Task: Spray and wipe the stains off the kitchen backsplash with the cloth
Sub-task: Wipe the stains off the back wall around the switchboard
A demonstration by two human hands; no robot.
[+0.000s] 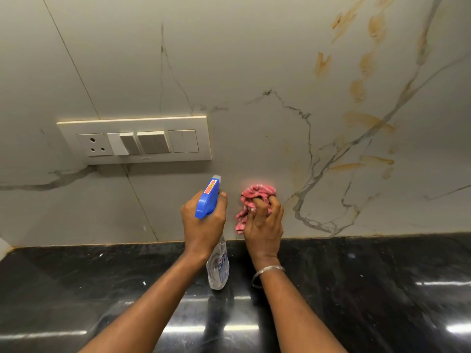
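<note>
My left hand (204,220) grips the neck of a clear spray bottle (218,266) with a blue trigger head, nozzle aimed at the backsplash (254,72). My right hand (263,222) holds a crumpled pink cloth (254,194) against the lower backsplash, just right of the nozzle. The backsplash is pale marble-look tile with grey veins. Yellow-brown stains (367,121) spread over its right part, up and to the right of the cloth.
A cream switch plate (135,140) with a socket and several switches is mounted on the backsplash at the left. A glossy black stone counter (369,289) runs below the wall under both forearms. A metal bangle (267,273) sits on my right wrist.
</note>
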